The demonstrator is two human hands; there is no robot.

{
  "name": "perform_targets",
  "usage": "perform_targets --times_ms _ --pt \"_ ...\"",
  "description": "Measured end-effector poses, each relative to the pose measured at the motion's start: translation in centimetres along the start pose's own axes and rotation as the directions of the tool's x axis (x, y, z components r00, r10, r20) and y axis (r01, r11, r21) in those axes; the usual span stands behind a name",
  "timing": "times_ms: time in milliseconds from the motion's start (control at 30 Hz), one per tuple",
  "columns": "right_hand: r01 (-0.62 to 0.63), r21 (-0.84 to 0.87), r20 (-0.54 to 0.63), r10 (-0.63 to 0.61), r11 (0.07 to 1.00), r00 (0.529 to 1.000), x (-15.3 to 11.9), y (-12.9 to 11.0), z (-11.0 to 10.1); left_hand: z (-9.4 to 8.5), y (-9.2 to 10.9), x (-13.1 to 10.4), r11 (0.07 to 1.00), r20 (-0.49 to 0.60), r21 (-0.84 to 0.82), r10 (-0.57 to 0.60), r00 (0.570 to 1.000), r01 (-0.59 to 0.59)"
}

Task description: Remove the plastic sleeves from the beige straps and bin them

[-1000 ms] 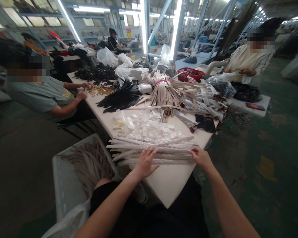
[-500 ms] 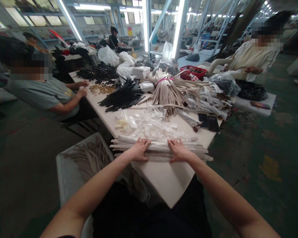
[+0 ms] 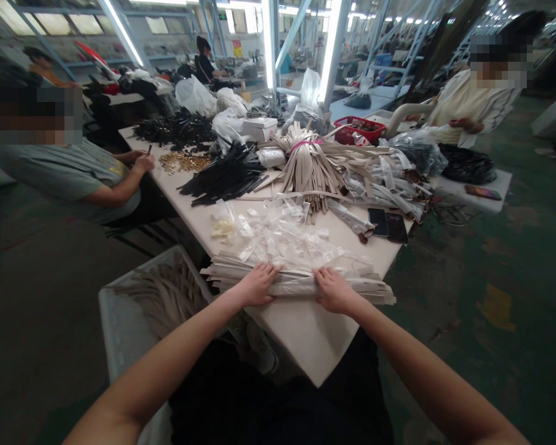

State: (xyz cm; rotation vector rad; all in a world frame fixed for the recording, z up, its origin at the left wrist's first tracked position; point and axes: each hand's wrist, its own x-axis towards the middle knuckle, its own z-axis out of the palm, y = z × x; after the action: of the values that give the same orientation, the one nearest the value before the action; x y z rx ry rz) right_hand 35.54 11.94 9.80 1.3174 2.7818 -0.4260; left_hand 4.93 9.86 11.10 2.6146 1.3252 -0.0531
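A stack of long beige strips in clear plastic [image 3: 296,285] lies crosswise near the front corner of the white table [image 3: 312,343]. My left hand [image 3: 260,284] is wrapped over the stack left of its middle, thumb on the near side. On the right, my right hand [image 3: 330,289] grips the same stack in the same way. Just beyond the hands is a loose heap of clear plastic sleeves [image 3: 278,232]. The undersides of both hands are hidden.
Behind lie a tied beige strip bundle [image 3: 308,161], black strips [image 3: 227,176], golden pieces [image 3: 184,162], a red basket [image 3: 359,131] and two phones [image 3: 388,226]. A crate of strips [image 3: 115,334] stands left. People sit at left and right.
Both hands have closed in more on the stack, and its strips look more gathered together. The view has shifted slightly. The person at left has moved their hands.
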Motion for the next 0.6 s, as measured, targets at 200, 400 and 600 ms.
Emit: perform_targets --times_ms 200,400,600 --pt "0.031 0.081 -0.044 -0.028 0.996 0.999 -1.5 -0.7 0.8 0.9 0.8 -0.8 0.998 -0.02 0.015 0.064 0.998 -0.064" --pt "0.024 0.225 -0.227 0.029 0.974 0.973 0.7 1.7 -0.2 2.9 2.7 -0.3 0.993 -0.035 -0.021 0.119 0.992 -0.12" --pt "-0.028 0.036 -0.087 0.031 0.999 0.996 4.4 3.3 -0.9 2.8 3.2 -0.3 0.988 -0.045 -0.016 0.155 0.987 -0.156"
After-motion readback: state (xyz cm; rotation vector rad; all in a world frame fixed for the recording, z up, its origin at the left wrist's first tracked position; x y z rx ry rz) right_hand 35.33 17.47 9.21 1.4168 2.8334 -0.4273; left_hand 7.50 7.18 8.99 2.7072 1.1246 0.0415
